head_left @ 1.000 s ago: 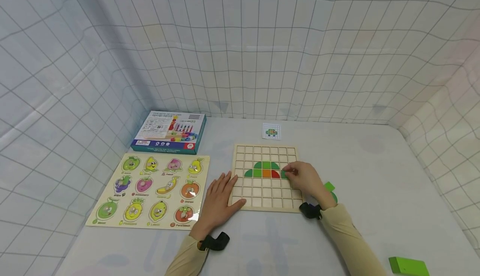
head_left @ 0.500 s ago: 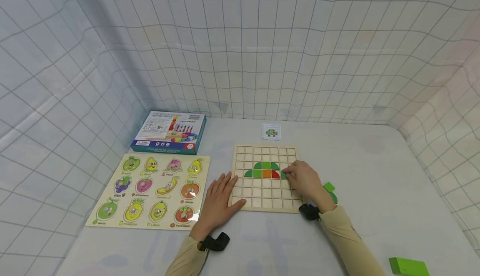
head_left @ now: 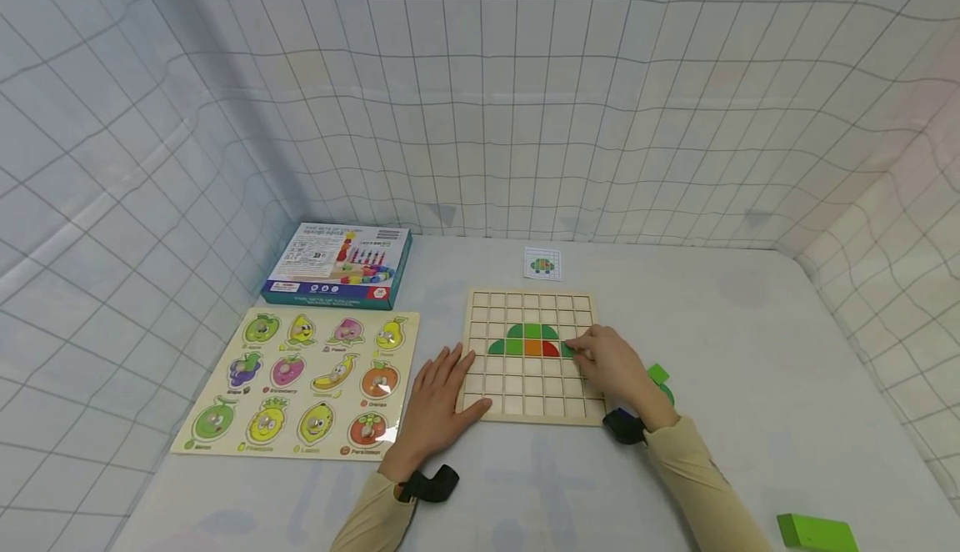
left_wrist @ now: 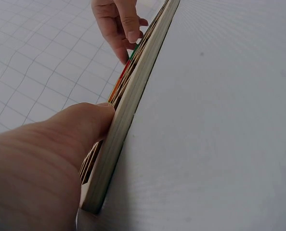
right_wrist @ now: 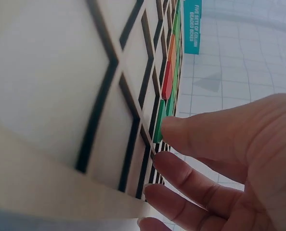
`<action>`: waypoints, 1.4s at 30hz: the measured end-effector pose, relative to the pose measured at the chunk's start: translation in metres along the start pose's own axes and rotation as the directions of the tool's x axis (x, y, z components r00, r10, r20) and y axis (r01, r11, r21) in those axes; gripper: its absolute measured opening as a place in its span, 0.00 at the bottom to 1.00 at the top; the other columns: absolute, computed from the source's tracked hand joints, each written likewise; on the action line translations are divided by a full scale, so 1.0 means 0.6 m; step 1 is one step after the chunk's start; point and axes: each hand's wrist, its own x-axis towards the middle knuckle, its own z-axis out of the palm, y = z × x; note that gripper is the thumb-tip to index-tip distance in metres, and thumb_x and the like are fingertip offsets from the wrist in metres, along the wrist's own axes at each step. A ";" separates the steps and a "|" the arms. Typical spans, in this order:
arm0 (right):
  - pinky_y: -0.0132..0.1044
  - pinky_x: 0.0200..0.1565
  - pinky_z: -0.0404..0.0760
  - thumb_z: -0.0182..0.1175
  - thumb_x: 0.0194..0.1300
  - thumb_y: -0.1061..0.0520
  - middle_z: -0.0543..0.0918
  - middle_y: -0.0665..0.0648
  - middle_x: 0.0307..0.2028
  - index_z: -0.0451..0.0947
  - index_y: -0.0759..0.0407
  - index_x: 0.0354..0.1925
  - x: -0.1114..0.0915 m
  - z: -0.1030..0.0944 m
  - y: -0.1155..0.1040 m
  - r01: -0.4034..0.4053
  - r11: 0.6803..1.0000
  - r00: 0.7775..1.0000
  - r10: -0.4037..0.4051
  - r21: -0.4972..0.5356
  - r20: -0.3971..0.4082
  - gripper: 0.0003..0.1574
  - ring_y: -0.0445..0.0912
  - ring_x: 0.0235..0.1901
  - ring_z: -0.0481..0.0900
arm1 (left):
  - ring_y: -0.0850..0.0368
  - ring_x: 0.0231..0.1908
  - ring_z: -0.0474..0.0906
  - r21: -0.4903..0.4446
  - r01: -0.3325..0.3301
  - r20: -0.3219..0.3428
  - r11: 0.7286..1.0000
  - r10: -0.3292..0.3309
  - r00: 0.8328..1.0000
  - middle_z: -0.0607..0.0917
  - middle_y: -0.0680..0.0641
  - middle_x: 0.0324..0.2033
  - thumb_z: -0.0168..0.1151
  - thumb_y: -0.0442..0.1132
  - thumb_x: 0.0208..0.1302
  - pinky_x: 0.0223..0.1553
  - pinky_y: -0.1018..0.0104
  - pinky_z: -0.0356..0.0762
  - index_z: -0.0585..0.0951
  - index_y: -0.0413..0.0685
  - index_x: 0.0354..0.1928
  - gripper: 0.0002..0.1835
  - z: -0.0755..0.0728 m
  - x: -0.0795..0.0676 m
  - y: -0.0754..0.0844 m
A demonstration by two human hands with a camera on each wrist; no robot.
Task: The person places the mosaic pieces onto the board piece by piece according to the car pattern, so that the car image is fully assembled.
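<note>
A wooden grid board (head_left: 531, 385) lies on the white table and holds green, orange and red pieces (head_left: 532, 340) in two rows. My right hand (head_left: 579, 350) reaches over the board's right side; its thumb and fingertips pinch a green piece (right_wrist: 159, 126) at the right end of the lower row. In the left wrist view that same hand (left_wrist: 126, 38) points down onto the board. My left hand (head_left: 459, 381) lies flat at the board's left edge, with its thumb (left_wrist: 92, 118) against the rim (left_wrist: 126, 115).
A fruit peg puzzle (head_left: 300, 381) lies left of the board, with a blue game box (head_left: 339, 263) behind it. A small pattern card (head_left: 542, 263) sits beyond the board. Loose green pieces (head_left: 658, 373) lie by my right wrist, and a green block (head_left: 817, 531) lies at the near right. Netted walls enclose the table.
My right wrist has slid slightly toward me, while its fingertips stay on the green piece. The left hand has not moved.
</note>
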 end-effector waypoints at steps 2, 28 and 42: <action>0.37 0.33 0.71 0.62 0.62 0.63 0.77 0.52 0.37 0.82 0.63 0.50 -0.003 0.000 0.003 0.006 1.000 1.000 -0.006 0.024 0.005 0.17 0.46 0.36 0.70 | 0.46 0.70 0.48 0.000 0.003 0.002 1.000 -0.003 1.000 0.60 0.42 0.70 0.57 0.60 0.61 0.67 0.49 0.41 0.63 0.47 0.70 0.40 0.000 0.000 0.000; 0.39 0.30 0.72 0.65 0.59 0.59 0.79 0.49 0.30 0.83 0.58 0.35 -0.072 -0.069 0.070 -0.143 0.984 0.990 0.143 0.107 0.009 0.05 0.44 0.29 0.72 | 0.47 0.70 0.46 0.000 0.018 0.012 1.000 -0.018 1.000 0.59 0.43 0.70 0.57 0.60 0.62 0.67 0.50 0.40 0.63 0.47 0.71 0.40 -0.002 0.000 0.000; 0.39 0.31 0.72 0.68 0.55 0.63 0.76 0.47 0.27 0.83 0.57 0.34 -0.075 -0.065 0.088 -0.068 0.985 0.992 0.050 0.161 0.112 0.05 0.43 0.28 0.70 | 0.44 0.70 0.49 -0.008 -0.006 -0.009 1.000 0.006 1.000 0.61 0.41 0.69 0.58 0.59 0.61 0.66 0.47 0.42 0.64 0.45 0.70 0.40 -0.001 0.001 0.001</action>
